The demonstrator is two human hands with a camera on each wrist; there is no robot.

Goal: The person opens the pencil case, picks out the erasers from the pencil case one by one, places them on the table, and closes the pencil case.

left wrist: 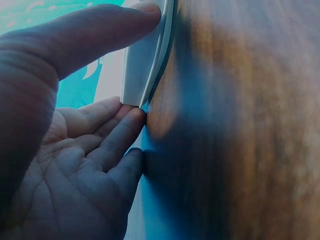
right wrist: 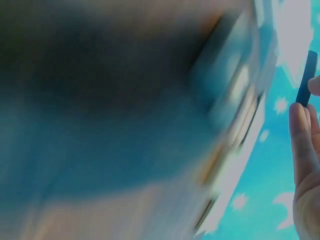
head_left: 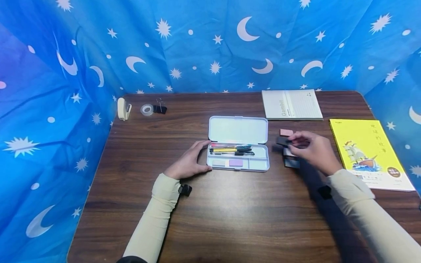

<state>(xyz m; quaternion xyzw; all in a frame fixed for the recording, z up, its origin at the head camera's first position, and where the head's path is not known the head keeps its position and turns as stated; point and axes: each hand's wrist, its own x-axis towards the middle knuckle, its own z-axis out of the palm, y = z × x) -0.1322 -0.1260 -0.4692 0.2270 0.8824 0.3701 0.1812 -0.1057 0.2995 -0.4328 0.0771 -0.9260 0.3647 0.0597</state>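
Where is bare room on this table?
Bare: the brown wooden table between cream sleeves, before the open white pencil case, and left of the left sleeve. Crowded: between the case and a yellow paper book, where small rectangular blocks lie and the right hand holds a black one.

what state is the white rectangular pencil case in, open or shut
Open; the case has its lid folded back, showing slim pens and a purple rectangular block inside.

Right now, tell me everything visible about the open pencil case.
The pale pencil case lies open on the brown table, hinged lid folded back. It looks smooth, perhaps plastic. Pens lie in the rear compartment; a purple block sits in the divided front. The left hand holds its left end.
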